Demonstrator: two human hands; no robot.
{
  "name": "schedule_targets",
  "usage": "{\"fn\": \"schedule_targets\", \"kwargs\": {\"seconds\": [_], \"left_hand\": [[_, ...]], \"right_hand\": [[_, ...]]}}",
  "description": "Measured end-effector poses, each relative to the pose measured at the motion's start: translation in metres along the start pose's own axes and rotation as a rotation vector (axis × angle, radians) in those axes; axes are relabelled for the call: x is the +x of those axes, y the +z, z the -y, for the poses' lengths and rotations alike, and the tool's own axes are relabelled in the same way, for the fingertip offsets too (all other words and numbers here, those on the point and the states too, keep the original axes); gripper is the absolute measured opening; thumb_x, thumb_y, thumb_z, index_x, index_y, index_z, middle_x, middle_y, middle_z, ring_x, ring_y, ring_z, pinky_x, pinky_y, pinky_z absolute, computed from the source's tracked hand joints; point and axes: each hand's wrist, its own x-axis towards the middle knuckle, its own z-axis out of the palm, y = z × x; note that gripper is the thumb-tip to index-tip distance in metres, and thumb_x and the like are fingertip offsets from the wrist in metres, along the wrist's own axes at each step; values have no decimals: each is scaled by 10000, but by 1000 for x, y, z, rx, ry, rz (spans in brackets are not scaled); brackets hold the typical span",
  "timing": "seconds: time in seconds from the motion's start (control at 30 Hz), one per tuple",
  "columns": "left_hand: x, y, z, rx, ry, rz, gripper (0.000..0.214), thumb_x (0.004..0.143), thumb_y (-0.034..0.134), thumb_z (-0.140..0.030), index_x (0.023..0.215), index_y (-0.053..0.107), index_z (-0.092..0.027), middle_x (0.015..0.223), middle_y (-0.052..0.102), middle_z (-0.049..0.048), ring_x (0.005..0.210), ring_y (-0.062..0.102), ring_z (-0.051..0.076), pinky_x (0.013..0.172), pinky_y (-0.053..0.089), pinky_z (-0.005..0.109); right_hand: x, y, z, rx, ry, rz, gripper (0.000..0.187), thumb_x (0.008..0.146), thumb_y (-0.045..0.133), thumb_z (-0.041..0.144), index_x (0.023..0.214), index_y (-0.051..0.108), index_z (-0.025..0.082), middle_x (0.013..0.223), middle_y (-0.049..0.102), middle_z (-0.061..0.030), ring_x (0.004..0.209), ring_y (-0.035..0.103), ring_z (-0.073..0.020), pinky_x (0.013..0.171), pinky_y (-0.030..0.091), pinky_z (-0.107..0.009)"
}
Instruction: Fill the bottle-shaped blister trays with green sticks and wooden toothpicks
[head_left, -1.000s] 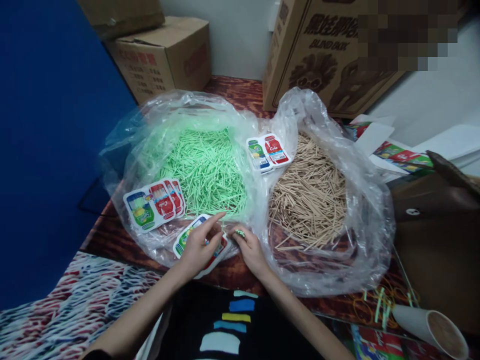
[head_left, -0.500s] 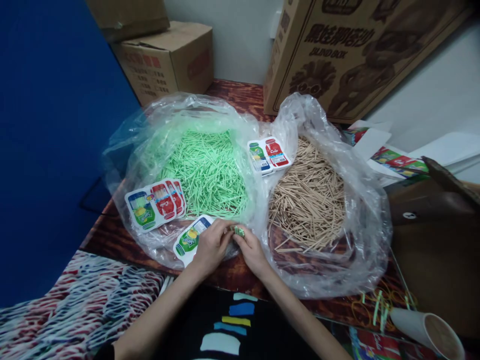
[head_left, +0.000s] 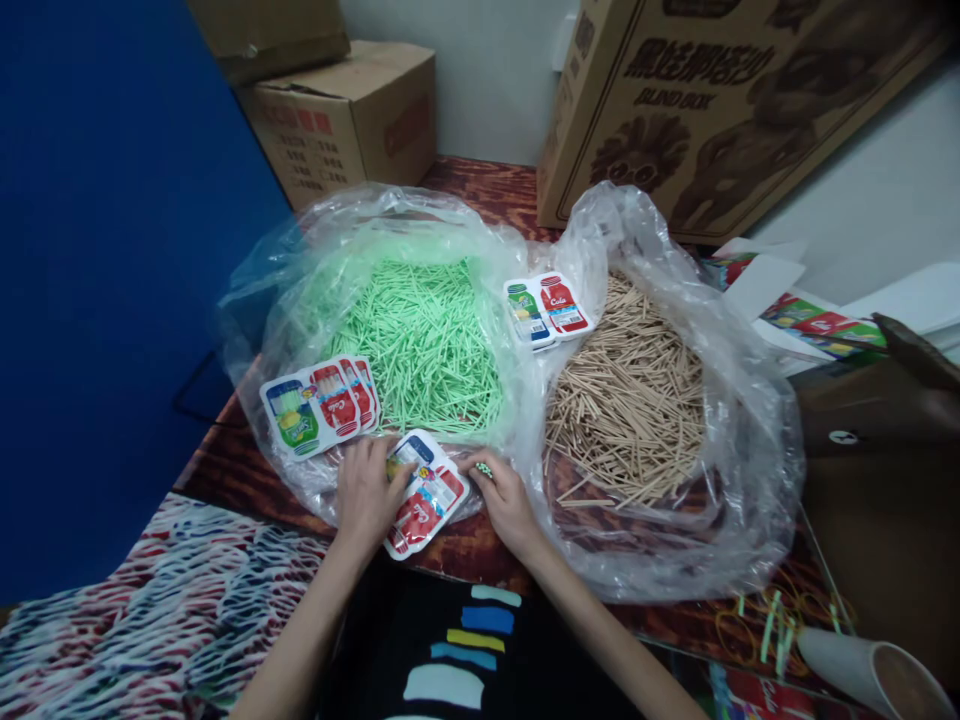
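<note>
My left hand (head_left: 366,498) is closed on the left edge of a printed jar-shaped card (head_left: 426,508), its thumb lying over the green half. The card is tilted, with its red Cola half towards me. In my right hand (head_left: 510,508), a small bunch of green sticks (head_left: 484,469) is pinched between thumb and fingers, just right of the card. Beyond both hands lies a pile of loose green sticks (head_left: 427,345) in a clear plastic bag (head_left: 255,290). Several similar cards (head_left: 322,403) overlap at the bag's left front.
Brown sticks (head_left: 630,400) fill a second clear bag (head_left: 757,480) on the right. More cards (head_left: 547,308) rest between the bags. Cardboard boxes (head_left: 397,120) stand behind. A paper cup (head_left: 847,655) lies at the lower right near rubber bands (head_left: 739,640).
My left hand has parted from my right and moved left onto the card, which is now turned and nearer the right hand. The green sticks stay in my right hand.
</note>
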Motion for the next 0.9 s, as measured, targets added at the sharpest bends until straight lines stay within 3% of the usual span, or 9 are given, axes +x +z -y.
{"fn": "schedule_targets", "kwargs": {"seconds": [0.23, 0.4, 0.77, 0.9], "left_hand": [[9, 5, 6, -179, -158, 29, 153, 777, 616, -335, 806, 528, -213, 828, 575, 29, 835, 556, 242, 741, 431, 355], [14, 2, 10, -244, -131, 47, 177, 795, 579, -330, 696, 488, -216, 728, 547, -2, 736, 541, 199, 677, 408, 309], [13, 1, 21, -263, 53, -10, 170, 865, 500, -271, 797, 636, -196, 794, 631, 41, 793, 590, 206, 750, 447, 323], [11, -1, 22, -218, 44, -2, 238, 893, 461, -295, 887, 677, -195, 831, 619, 52, 790, 599, 204, 719, 457, 314]], "right_hand": [[-1, -1, -1, 13, -19, 4, 196, 937, 462, 287, 862, 628, 216, 862, 654, -38, 863, 610, -206, 801, 436, -319], [-1, -1, -3, 7, -17, -2, 188, 939, 464, 281, 881, 630, 215, 871, 657, -36, 872, 609, -201, 802, 439, -310], [0, -2, -3, -12, -38, -5, 205, 949, 453, 294, 864, 618, 208, 855, 648, -36, 853, 610, -192, 791, 452, -303], [0, -2, -2, -14, -43, -11, 205, 948, 452, 295, 856, 613, 207, 840, 645, -36, 842, 609, -189, 777, 451, -298]]}}
